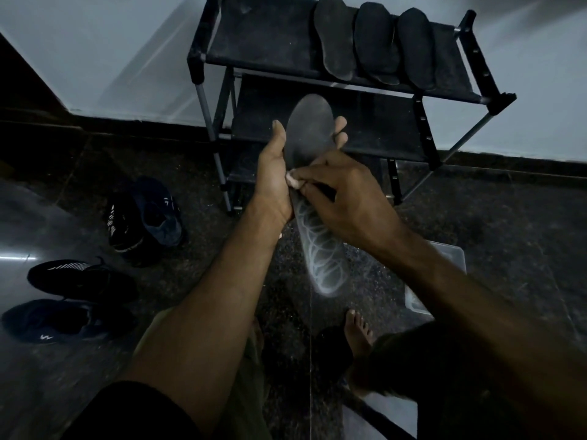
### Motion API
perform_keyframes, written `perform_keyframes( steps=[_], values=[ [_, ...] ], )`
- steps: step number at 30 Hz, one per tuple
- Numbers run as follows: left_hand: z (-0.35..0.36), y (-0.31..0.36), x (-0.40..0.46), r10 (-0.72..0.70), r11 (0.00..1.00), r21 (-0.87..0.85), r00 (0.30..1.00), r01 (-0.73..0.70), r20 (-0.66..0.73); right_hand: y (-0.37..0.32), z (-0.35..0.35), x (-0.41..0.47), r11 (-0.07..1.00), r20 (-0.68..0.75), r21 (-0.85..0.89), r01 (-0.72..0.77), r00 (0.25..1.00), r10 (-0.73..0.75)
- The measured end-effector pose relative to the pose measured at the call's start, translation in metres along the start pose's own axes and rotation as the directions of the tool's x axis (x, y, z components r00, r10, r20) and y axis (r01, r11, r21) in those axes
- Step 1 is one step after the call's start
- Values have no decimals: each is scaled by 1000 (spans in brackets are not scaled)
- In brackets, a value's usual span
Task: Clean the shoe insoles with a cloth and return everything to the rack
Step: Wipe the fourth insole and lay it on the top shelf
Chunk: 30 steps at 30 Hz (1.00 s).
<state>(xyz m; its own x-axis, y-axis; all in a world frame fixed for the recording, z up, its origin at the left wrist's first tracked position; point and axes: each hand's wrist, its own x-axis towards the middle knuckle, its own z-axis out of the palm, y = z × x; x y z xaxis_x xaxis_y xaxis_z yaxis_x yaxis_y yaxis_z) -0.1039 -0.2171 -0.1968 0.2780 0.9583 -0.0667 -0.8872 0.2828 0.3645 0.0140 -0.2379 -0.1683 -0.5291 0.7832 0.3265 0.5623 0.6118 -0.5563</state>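
My left hand [273, 173] grips a dark insole [309, 131] from its left side, with fingertips showing at its right edge. The insole points toward the rack, and its heel end carries a pale looped pattern. My right hand [343, 198] pinches a small pale cloth [293, 180] and presses it on the insole's middle. Three more dark insoles [374, 42] lie side by side on the top shelf of the black shoe rack [263, 36], right of centre.
Two pairs of dark shoes [146, 214] [79, 281] sit on the speckled floor at the left. A clear plastic container [444, 258] shows behind my right forearm. My bare feet [357, 331] stand below. The rack stands against a pale wall.
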Motion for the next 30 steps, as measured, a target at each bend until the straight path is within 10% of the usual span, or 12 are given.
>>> perform_keyframes(
  steps=[6,30],
  values=[
    [1,-3,-2,-33,995,100,999,31,24,-6,4,13,998,-157,-34,-56,986,49],
    [-6,11,3,39,998,61,996,-35,-75,-10,4,-2,963,-61,-250,102,991,-121]
  ],
)
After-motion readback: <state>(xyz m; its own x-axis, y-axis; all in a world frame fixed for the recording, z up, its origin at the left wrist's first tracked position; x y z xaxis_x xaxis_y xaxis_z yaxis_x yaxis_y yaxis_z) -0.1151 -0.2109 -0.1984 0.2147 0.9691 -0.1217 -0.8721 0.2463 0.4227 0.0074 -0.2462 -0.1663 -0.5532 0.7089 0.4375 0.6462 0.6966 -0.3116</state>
